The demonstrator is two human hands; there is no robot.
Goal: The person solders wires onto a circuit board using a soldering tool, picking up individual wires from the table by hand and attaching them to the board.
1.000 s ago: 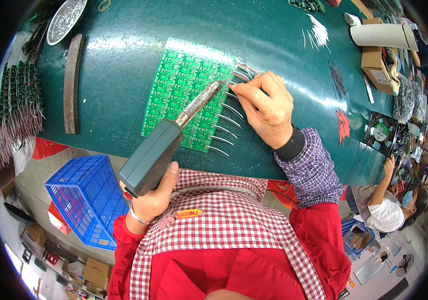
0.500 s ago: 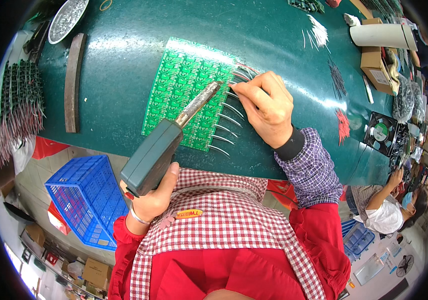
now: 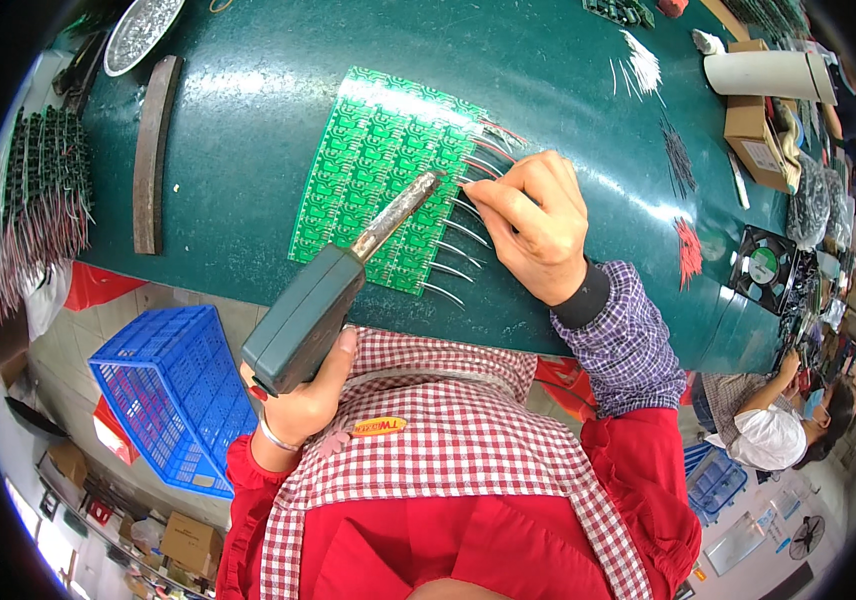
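Note:
A panel of green circuit boards [image 3: 378,165] lies flat on the table, with white, black and red wires [image 3: 464,233] sticking out from its right edge. My left hand [image 3: 313,393] is closed around the dark green handle of a soldering gun [image 3: 303,312]. Its metal tip reaches over the panel close to that right edge; whether it touches a pad, I cannot tell. Just beyond the edge, my right hand [image 3: 536,225] pinches a thin wire [image 3: 462,182] between thumb and forefinger, its end near the tip. My fingers hide most of this wire.
Bundles of white wires [image 3: 644,65], black wires [image 3: 678,160] and red wires [image 3: 688,250] lie on the right. A fan [image 3: 759,262] stands beyond them. To the left are a dark bar [image 3: 153,160] and a metal dish [image 3: 138,35]. A blue crate [image 3: 173,390] sits below the table edge.
The view has shifted slightly. Against the panel, the soldering tip and my right hand have both come a little nearer to me along its right edge.

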